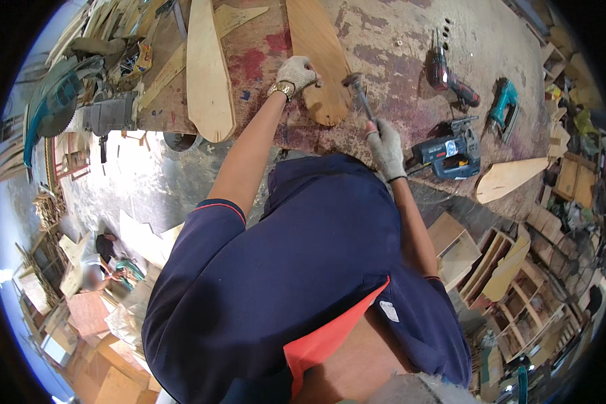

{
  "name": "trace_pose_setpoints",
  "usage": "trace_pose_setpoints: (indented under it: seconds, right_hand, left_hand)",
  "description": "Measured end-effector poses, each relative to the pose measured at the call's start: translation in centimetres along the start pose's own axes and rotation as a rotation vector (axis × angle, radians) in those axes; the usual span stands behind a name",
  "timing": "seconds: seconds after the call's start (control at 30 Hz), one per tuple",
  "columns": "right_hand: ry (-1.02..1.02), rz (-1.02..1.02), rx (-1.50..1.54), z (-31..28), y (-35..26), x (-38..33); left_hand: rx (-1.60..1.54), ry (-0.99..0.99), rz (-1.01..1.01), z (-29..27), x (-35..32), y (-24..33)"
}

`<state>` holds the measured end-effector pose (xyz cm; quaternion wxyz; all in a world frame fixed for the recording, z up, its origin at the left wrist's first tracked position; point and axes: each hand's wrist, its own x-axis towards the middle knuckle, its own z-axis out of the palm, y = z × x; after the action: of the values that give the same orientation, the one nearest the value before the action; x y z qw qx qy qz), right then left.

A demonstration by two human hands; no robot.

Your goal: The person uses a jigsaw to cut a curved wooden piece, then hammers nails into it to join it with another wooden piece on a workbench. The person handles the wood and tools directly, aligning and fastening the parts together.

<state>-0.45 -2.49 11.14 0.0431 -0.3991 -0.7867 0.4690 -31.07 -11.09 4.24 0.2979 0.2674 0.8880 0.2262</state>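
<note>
One hammer [363,99] gripped in right fingers [377,136], left fingers [307,73] curled over one brown board [327,104], hold unclear, one drill [440,73], one jigsaw [444,153]

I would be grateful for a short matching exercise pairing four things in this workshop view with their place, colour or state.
Column one:
1. Left hand
2. Hammer
3. Drill
4. Jigsaw

Column two:
A. Red and black, with its bit pointing away from the person
B. Lying on the bench, just right of the right hand
C. Gloved, at the brown board, with a watch at its wrist
D. Held in the right hand

Pairs: 1-C, 2-D, 3-A, 4-B.
</note>
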Motion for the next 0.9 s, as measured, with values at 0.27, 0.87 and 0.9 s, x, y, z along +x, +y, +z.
trace_pose_setpoints:
  seconds: [0.27, 0.87, 0.9]
  right_hand:
    - [0.134, -0.443, 0.033, -2.1, -12.3, -0.1]
    - [0.127, -0.55, 0.414, -0.8, -7.1, 1.0]
    - [0.12, -0.527, 0.314, 0.3, -6.2, 1.7]
  left_hand:
    - [0.169, 0.709, -0.072, 6.4, 0.6, -2.9]
    - [0.113, 0.714, -0.02, 6.7, 0.3, -3.5]
    - [0.11, 0.718, -0.018, 6.6, 0.5, -3.5]
